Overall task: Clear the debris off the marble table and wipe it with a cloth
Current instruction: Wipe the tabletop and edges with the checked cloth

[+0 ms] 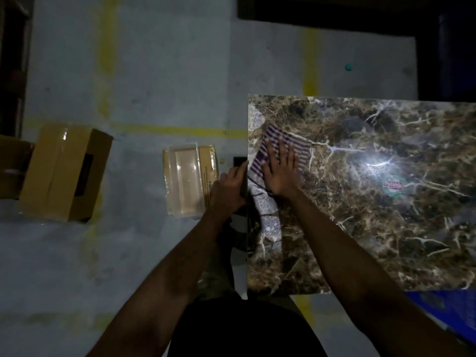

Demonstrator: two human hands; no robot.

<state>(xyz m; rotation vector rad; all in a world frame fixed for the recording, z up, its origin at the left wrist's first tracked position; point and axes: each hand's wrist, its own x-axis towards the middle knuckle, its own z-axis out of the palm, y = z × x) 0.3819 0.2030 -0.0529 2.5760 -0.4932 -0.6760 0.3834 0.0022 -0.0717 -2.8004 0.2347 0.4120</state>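
Brown marble veined in white forms the rectangular tabletop [373, 202], whose long axis runs left to right across the view, its left short edge facing the grey concrete floor [144, 73]. A purple-and-white striped cloth [273, 148] lies on the table's far left corner area, its stripes and longer side slanting from the near left edge up toward the far right. The right hand [280, 171] lies flat on the cloth, fingers straight and slightly spread, pointing away from the person, palm pressing the fabric to the marble. The left hand [229, 189] is at the table's left edge, fingers curled around that edge, with the thumb resting along it. A round red-and-green sticker [393, 188] sits on the marble well to the right of the cloth, near a bright glare. On the floor, an open tan cardboard box [64, 173] lies far left, and a flat pale clear-fronted package [188, 179] lies just beside the left hand.
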